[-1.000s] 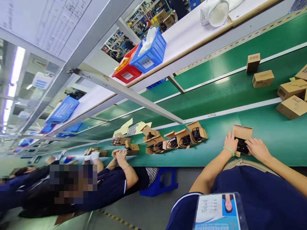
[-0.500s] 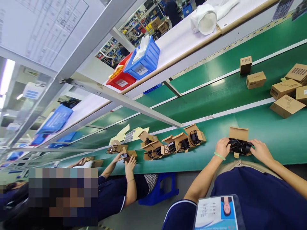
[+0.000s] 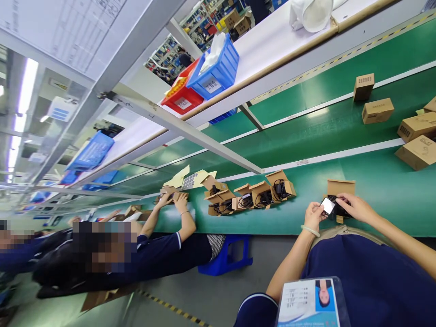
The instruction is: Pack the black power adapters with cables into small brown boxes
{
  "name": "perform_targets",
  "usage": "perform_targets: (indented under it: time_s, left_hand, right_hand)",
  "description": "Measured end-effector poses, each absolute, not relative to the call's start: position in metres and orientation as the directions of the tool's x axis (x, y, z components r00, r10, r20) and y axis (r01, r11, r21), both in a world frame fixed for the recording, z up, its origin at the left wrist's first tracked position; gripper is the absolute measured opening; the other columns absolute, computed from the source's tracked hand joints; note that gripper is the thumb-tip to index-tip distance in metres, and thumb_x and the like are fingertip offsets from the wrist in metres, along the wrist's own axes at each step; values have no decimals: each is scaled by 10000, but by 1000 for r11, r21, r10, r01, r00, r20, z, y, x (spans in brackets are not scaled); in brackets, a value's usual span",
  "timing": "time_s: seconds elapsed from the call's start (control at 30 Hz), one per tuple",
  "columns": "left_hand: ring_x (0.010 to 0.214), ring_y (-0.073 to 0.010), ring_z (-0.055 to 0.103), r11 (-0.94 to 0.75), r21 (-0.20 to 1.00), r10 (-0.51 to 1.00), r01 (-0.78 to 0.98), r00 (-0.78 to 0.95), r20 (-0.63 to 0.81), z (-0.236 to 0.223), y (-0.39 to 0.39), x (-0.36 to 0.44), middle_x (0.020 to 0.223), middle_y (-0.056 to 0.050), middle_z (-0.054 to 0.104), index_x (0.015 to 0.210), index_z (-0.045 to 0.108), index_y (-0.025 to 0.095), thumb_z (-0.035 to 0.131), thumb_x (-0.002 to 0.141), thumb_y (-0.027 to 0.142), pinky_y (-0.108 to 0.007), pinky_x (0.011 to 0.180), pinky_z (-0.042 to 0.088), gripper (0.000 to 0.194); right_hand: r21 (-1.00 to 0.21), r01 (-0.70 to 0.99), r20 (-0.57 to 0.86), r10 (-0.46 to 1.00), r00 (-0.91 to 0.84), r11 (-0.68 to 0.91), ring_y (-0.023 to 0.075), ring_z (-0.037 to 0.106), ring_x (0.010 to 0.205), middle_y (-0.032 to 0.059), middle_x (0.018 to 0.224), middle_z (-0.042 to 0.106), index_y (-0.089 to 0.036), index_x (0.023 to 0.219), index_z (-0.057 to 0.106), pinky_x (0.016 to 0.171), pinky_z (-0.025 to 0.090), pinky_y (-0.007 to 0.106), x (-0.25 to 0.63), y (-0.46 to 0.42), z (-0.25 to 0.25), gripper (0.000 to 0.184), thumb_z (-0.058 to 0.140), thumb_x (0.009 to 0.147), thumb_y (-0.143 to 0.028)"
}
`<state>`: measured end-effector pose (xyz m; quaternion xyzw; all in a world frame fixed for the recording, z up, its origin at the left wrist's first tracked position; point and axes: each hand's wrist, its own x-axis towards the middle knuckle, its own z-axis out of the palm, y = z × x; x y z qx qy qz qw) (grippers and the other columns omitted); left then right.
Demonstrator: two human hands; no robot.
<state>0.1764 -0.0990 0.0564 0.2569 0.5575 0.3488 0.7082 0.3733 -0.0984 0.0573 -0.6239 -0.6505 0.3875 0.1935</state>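
In front of my body an open cardboard box (image 3: 341, 186) stands on the green bench, its lid flap raised at the back. My left hand (image 3: 313, 216) is closed on a small black device with a bright white label (image 3: 329, 205), tilted over the left part of the box. My right hand (image 3: 356, 207) reaches over the box from the right. Its fingers are bent down at the black contents beside the device; what they grip is hidden. Black items fill the box, largely covered by my hands.
Several open boxes with black cabled adapters (image 3: 264, 197) stand to the left. Beyond them a co-worker's hands (image 3: 173, 197) handle another box. Closed cartons (image 3: 378, 111) lie at the right rear. A slanting metal post (image 3: 190, 131), blue bin (image 3: 218, 68) and red bin (image 3: 182, 97) are above.
My left hand has raised and turned the black device, so its white label shows. My right hand has moved from the box's right edge onto its contents. The view has shifted slightly.
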Motion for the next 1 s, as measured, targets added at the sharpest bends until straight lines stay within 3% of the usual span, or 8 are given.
perform_targets:
  time_s: [0.07,0.17,0.23,0.3,0.4,0.63,1.0]
  left_hand:
    - [581,-112,553,670,687,742,-282,231,-629,60,-99,181,697,12,576,858,465,182,769,600,402,-250,587,473,456]
    - [696,-179,613,800,482,600,-358,439,-669,64,-95,188,820,-50,615,953,495,168,699,682,420,-310,641,500,423]
    - [715,-191,615,870,329,488,-367,549,-679,64,-90,193,865,-75,616,999,519,158,592,774,494,-314,630,495,411]
    - [628,-164,583,904,247,416,-349,582,-698,61,-87,197,807,-66,604,989,532,151,490,842,526,-273,555,456,405]
    - [519,-131,514,913,245,396,-327,560,-728,57,-85,201,680,-46,563,932,541,131,414,882,535,-227,477,376,427]
    - [454,-122,473,897,310,438,-315,537,-721,60,-86,206,614,-50,541,854,543,121,291,913,561,-213,414,310,510]
    - [427,-95,429,875,359,479,-326,468,-743,65,-86,211,584,-18,499,803,530,120,492,820,612,-190,380,284,494]
  right_hand:
    - [-857,499,-250,951,-183,-129,221,620,907,85,1093,645,-205,1113,565,802,482,351,370,-97,55,336,444,874,-408]
    - [-912,378,-267,929,-257,-158,205,632,806,72,999,661,-199,1061,586,753,505,349,366,-98,53,306,431,857,-367]
    - [-899,425,-225,942,-248,-103,208,623,832,69,982,652,-200,985,621,775,499,357,362,-101,55,283,411,861,-344]
    - [-838,545,-136,977,-164,-25,228,599,928,79,1047,623,-206,957,648,832,478,377,357,-104,61,286,406,868,-331]
    - [-785,619,-45,993,-106,30,224,586,967,74,1083,604,-217,985,658,841,472,365,351,-108,69,307,384,898,-323]
    - [-814,578,0,995,-97,56,202,603,952,37,1057,639,-230,1003,665,832,482,333,350,-109,64,291,398,910,-303]
    - [-813,578,20,995,-93,71,195,613,929,40,1047,643,-219,996,672,808,488,324,348,-111,62,300,393,921,-297]
